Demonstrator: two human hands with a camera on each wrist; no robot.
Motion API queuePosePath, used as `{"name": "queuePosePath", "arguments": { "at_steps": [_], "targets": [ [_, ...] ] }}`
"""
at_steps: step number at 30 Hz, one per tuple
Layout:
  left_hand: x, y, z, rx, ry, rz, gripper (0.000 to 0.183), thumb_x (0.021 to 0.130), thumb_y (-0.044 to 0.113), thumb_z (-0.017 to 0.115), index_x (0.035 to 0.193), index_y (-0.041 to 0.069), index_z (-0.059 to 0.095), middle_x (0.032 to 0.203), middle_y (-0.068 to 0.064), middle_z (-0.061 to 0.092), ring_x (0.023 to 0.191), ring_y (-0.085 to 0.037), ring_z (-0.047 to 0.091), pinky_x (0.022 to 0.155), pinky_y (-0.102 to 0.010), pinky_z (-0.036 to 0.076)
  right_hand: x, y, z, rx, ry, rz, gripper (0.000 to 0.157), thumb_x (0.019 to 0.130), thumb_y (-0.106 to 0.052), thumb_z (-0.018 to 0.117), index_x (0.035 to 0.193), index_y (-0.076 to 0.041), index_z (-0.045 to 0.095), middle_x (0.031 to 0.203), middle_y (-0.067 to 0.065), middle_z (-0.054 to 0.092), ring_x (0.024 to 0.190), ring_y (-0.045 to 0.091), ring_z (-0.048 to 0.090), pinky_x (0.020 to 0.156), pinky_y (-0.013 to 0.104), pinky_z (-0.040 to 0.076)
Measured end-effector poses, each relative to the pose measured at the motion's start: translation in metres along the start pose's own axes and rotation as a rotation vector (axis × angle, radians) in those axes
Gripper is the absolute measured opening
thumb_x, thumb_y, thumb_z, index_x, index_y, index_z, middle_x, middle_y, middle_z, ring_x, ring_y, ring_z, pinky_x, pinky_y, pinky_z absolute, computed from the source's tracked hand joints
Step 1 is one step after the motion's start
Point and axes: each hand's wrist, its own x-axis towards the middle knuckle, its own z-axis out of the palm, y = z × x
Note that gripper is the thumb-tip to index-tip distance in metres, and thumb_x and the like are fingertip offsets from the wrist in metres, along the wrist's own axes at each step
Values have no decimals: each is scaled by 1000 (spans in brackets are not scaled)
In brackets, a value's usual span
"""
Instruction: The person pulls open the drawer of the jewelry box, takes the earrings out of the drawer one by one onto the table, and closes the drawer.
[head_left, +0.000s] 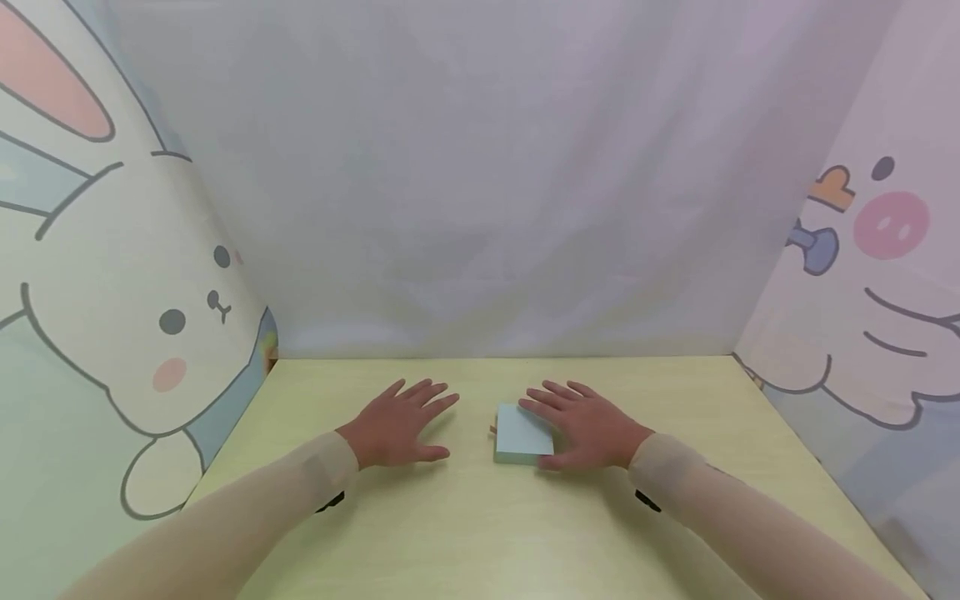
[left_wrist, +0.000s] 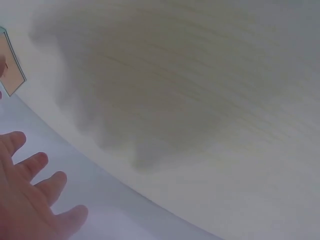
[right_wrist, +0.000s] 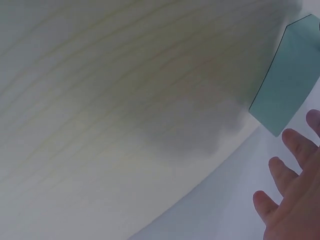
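Note:
A pale blue-green square box (head_left: 523, 432) is on the light wood table, a little right of the middle. In the head view my right hand (head_left: 592, 425) lies across its right edge, thumb at the near corner and fingers spread and straight. Whether that hand touches the box, I cannot tell. The right wrist view shows one plain blue-green side of the box (right_wrist: 287, 75) beyond the fingertips. To the left, apart from the box, my left hand (head_left: 397, 423) hovers with straight, spread fingers and holds nothing. A peach-coloured side of the box (left_wrist: 11, 65) appears in the left wrist view.
The wood table (head_left: 420, 533) ends at a pale hanging cloth (head_left: 487, 183) behind. Side cloths carry a printed rabbit (head_left: 127, 292) on the left and a printed bird (head_left: 862, 333) on the right. A small brownish piece (head_left: 492, 430) juts from the box's left edge.

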Motion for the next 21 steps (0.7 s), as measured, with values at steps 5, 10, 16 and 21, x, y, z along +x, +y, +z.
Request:
{"name": "queuePosePath", "arguments": {
  "at_steps": [5,10,16,21],
  "targets": [
    [5,6,-1,22,-9,-5,92,108,71,72,184,28,44,191,-7,46,181,-38,40,147,-72,30,2,-2,2,-16,4,-10,94,102,-69,80,179,-23,52,177,5,64,171,42,54,139,70,44],
    [11,15,-1,60,-13,7,81,112,66,71,180,27,50,188,-6,51,178,-36,44,145,-69,35,4,-4,2,-16,-16,-14,86,103,-65,79,176,-24,57,173,3,68,171,43,55,139,70,45],
    [20,26,1,129,-1,50,61,118,54,65,173,28,60,181,-4,60,172,-33,54,143,-64,42,6,-5,2,-36,-19,-18,82,103,-63,78,172,-22,60,170,3,70,169,42,57,137,69,47],
    [31,36,5,174,35,99,51,120,50,65,166,29,68,172,-2,68,164,-28,63,139,-59,49,7,-6,0,-20,-21,-8,82,102,-62,79,171,-21,62,168,3,72,167,43,59,137,70,48]
  ]
}}
